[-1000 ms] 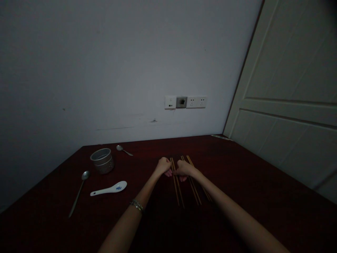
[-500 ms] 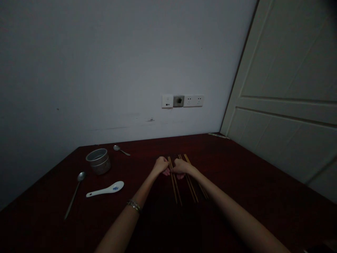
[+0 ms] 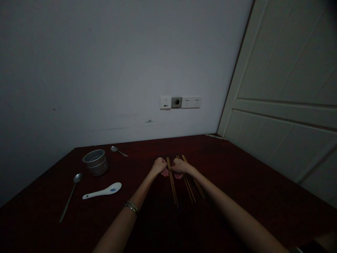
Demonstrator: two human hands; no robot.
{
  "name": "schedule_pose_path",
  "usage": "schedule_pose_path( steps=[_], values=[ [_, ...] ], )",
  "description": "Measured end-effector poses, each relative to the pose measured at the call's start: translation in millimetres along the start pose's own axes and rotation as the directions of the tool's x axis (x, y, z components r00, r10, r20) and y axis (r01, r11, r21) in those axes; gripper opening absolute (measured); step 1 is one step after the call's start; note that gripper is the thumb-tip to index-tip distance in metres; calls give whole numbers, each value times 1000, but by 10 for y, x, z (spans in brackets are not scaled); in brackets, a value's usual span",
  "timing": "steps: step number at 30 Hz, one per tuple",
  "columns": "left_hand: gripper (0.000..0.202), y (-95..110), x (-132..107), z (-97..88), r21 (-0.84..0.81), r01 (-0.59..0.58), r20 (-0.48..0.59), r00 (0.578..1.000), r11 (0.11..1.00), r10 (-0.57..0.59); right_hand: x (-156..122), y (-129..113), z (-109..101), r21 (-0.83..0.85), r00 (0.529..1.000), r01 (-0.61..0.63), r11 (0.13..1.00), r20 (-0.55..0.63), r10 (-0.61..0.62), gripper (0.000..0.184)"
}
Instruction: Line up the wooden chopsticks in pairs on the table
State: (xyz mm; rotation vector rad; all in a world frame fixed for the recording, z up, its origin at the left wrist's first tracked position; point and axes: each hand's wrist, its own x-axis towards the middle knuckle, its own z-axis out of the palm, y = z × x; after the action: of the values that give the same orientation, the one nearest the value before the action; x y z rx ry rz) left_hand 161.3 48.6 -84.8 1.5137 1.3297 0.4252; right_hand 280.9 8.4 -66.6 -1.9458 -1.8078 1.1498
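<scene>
Three pairs of wooden chopsticks lie lengthwise on the dark red table. My left hand (image 3: 160,166) is closed at the left side of the left pair of chopsticks (image 3: 172,188), with its fingers curled against them. From the other side, my right hand (image 3: 179,166) closes its fingertips on the same pair near its upper part. The middle pair of chopsticks (image 3: 190,191) passes under my right hand, which hides part of it. Beneath my right wrist runs the right pair of chopsticks (image 3: 200,190), partly covered.
On the left stand a metal cup (image 3: 97,166), a white ceramic spoon (image 3: 104,192), a long-handled metal spoon (image 3: 70,200) and a small metal spoon (image 3: 119,151). A wall with sockets (image 3: 191,102) borders the back; a pale panelled door (image 3: 276,133) borders the right.
The two chopsticks of the left pair have drawn closer together at their near ends. Both hands stay around them. The view has shifted slightly.
</scene>
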Motion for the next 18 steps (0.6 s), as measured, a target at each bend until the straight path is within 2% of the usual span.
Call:
schedule_pose_path(
  steps=[8,13,15,18],
  values=[
    [10,-17,3,-40,8,-21,15,1000,1000,21,55,52,-1,39,994,43,998,-103,-39,9],
    [10,-23,-5,-20,20,-68,9,998,997,68,63,36,12,126,991,62,990,-128,-45,14],
    [10,-18,-5,-19,25,-56,7,998,998,56,30,34,-48,168,990,60,984,-139,-36,13],
    [12,-13,2,-41,15,-25,-3,1000,1000,25,-45,89,-243,230,972,106,967,-230,-52,12]
  ],
)
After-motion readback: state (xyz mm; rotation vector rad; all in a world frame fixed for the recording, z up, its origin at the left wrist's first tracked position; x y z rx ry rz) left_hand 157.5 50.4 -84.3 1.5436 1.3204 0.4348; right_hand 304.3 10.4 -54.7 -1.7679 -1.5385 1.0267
